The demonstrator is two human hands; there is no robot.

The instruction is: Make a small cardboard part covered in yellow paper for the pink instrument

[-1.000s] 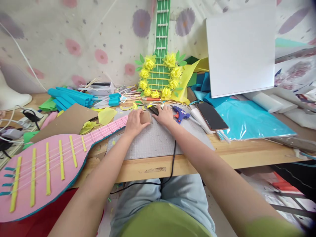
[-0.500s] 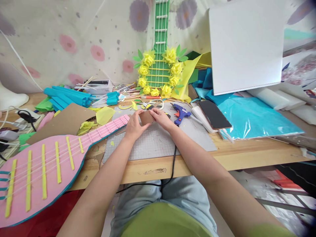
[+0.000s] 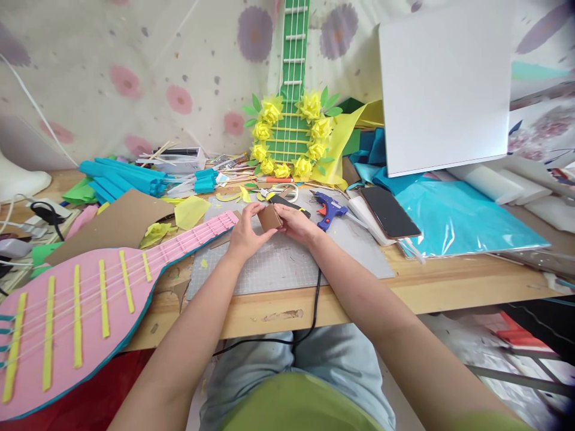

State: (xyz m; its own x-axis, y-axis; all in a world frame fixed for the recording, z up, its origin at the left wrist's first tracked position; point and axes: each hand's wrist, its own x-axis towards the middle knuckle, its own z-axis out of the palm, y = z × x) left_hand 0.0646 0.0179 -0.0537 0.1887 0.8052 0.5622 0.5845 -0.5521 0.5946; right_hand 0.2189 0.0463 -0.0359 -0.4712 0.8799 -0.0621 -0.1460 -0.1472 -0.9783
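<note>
Between my two hands is a small brown piece of cardboard (image 3: pixel 269 218), held a little above the grey cutting mat (image 3: pixel 265 269). My left hand (image 3: pixel 245 232) grips its left side, thumb along the lower edge. On the right edge, the fingers of my right hand (image 3: pixel 295 222) are closed on it. Just behind my hands lie a black and yellow utility knife (image 3: pixel 291 205) and white-handled scissors (image 3: pixel 291 190). A blue hot glue gun (image 3: pixel 330 208) rests right of my right hand, its black cord (image 3: pixel 317 293) running over the table edge.
At left lies a pink paper guitar (image 3: pixel 90 311), partly past the table edge, beside a cardboard sheet (image 3: pixel 121 218). A green guitar with yellow flowers (image 3: pixel 291 126) stands at the back. To the right are a phone (image 3: pixel 390 211), blue wrapped paper (image 3: pixel 467 215) and a white board (image 3: pixel 444 90).
The cardboard piece has turned in my hands, so its right edge now shows. My right hand has shifted slightly down, uncovering more of the utility knife. The view has tilted slightly.
</note>
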